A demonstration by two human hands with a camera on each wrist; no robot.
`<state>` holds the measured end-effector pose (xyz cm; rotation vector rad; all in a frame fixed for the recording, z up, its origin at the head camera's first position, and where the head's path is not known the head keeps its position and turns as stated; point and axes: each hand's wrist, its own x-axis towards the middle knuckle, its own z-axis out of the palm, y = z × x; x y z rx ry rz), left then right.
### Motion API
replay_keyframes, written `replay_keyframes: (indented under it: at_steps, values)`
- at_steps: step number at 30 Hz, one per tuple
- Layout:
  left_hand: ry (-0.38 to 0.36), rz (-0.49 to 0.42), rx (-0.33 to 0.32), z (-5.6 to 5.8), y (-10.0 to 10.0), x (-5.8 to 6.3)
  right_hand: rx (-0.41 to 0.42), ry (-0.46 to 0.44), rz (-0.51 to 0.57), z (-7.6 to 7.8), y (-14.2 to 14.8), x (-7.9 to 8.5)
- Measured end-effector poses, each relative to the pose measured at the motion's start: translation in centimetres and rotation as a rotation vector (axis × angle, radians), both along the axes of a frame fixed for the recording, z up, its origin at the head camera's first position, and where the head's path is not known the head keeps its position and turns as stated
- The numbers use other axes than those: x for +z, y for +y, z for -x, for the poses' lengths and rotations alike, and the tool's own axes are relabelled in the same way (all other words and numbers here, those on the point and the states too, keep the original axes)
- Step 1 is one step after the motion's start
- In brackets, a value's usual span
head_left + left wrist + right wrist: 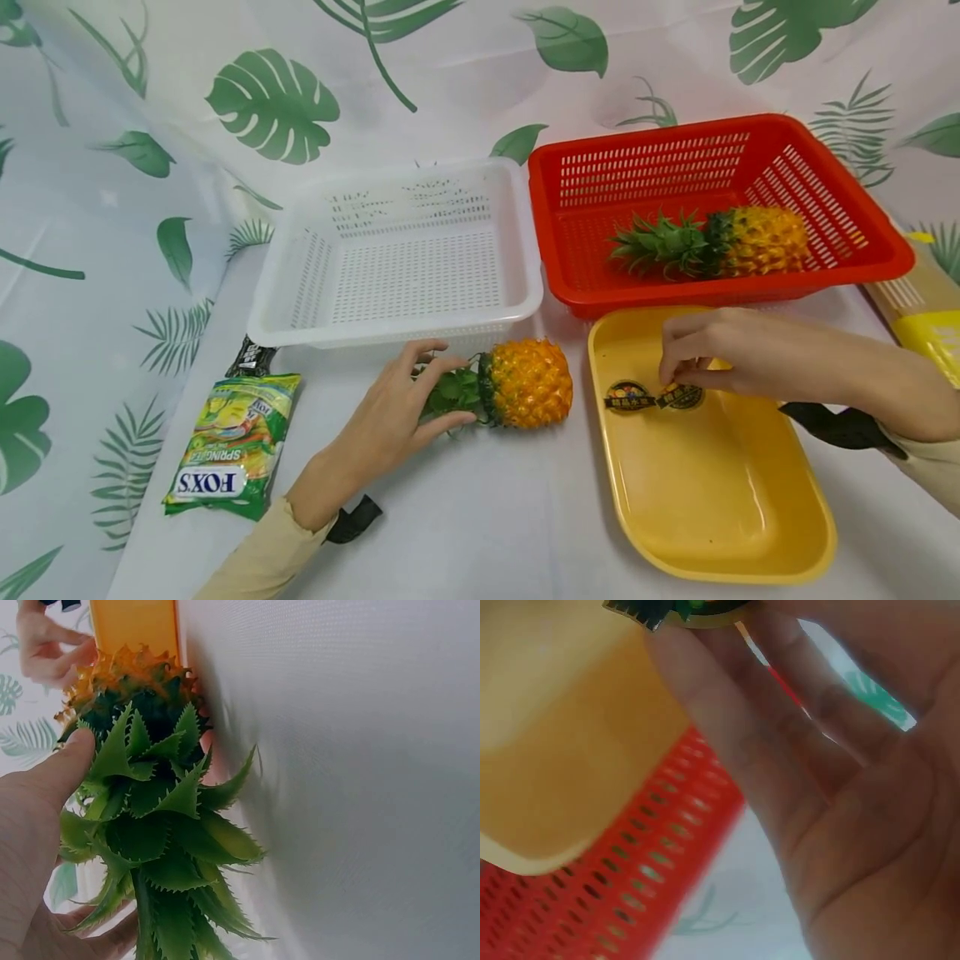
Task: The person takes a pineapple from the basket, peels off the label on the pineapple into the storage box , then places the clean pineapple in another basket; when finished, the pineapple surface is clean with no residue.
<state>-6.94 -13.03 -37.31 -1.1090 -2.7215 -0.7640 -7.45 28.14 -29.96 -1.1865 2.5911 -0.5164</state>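
Observation:
A pineapple (pixel 529 385) with orange skin lies on its side on the white table, its green leafy crown (pixel 165 825) toward the left. My left hand (pixel 401 406) holds it by the crown, with the thumb (pixel 71 761) on one side and the fingers around the other. My right hand (pixel 705 350) is over the yellow tray (pixel 697 483). Its fingertips pinch a black and gold fruit label (pixel 681 396) close to the tray's floor. A similar label (pixel 628 397) lies right beside it at the left. In the right wrist view, the label shows only at the top edge.
Behind stand a white basket (pixel 397 333) and a red basket (pixel 720 292). Another pineapple (pixel 761 242) lies in the red one. At the left are a green Fox's candy bag (pixel 232 442) and a small black packet (pixel 252 358). A yellow-and-clear package (pixel 926 333) sits at the far right.

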Motion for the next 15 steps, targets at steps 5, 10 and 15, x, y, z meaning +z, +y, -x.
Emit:
replay_keyframes:
  at_steps: [5, 10, 15]
  values:
    - [-0.005, -0.001, 0.002, -0.1, -0.1, -0.1, -0.004, -0.169, -0.057, 0.2, 0.3, -1.2]
    - [0.001, -0.006, -0.004, 0.0, -0.1, -0.1, -0.023, -0.278, -0.106, 0.3, 0.1, -2.4]
    - [0.005, -0.005, -0.004, 0.0, -0.1, -0.1, -0.029, -0.289, -0.097, 0.2, 0.0, -3.0]
